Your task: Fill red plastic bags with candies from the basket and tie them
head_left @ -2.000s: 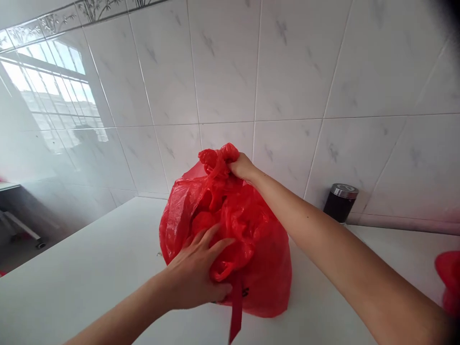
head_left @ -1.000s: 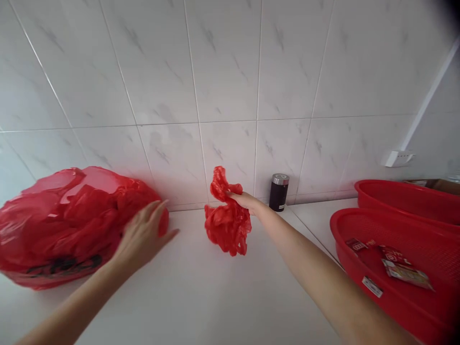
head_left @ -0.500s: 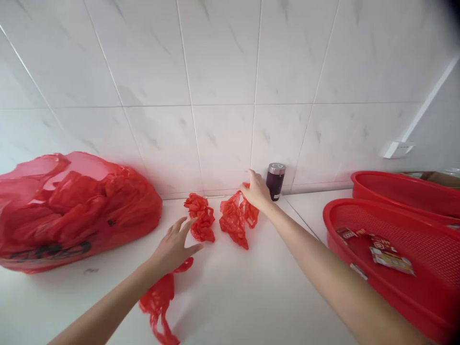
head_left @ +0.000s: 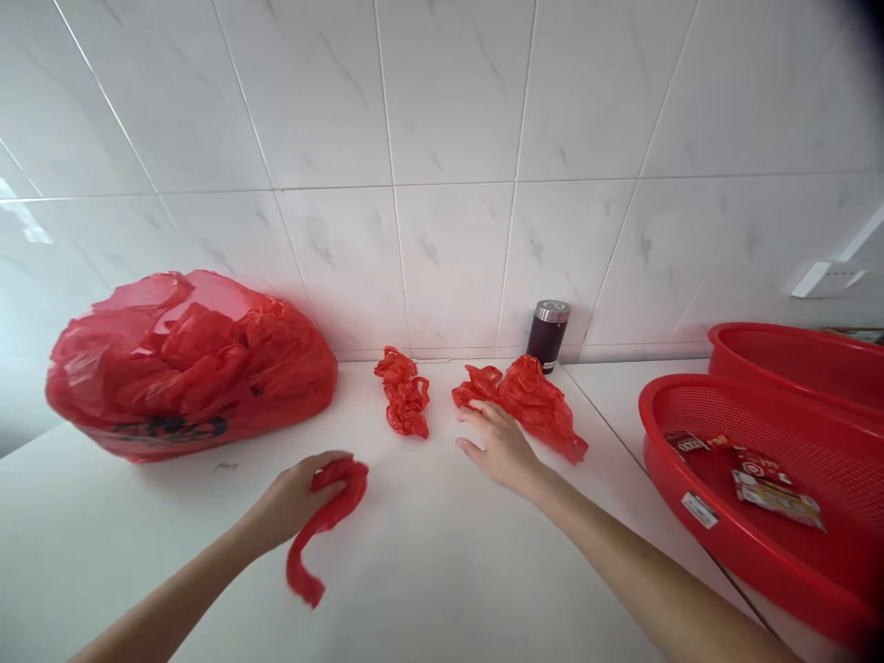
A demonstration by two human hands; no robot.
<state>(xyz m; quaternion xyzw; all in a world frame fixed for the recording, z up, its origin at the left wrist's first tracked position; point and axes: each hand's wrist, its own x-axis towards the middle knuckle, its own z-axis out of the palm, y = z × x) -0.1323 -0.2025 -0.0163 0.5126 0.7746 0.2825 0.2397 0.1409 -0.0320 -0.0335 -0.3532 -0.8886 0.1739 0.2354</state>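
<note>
My left hand [head_left: 294, 502] is closed around a crumpled red plastic bag [head_left: 338, 497], whose loose strip hangs down toward the white tabletop. To the right, my right hand [head_left: 501, 447] is open, fingers apart, just in front of another red plastic bag [head_left: 542, 405] spread by the wall. Its fingertips overlap the bag's near edge; I cannot tell whether they touch it. Between the hands and farther back lies a third crumpled red bag [head_left: 404, 396]. Behind the right-hand bag stands a dark cup with a silver lid [head_left: 549, 333].
A big, stuffed red bag [head_left: 193, 368] sits at the left against the tiled wall [head_left: 456, 267]. On the right are a red plastic basket [head_left: 691, 474] with several small packets [head_left: 773, 488] inside and a second red basket [head_left: 794, 354] behind it. A seam crosses the table before them.
My left hand has closed on the near red bag and lifted part of it. The right-hand bag has shifted right and spread, and my right hand has let go and drawn back. The view has turned left.
</note>
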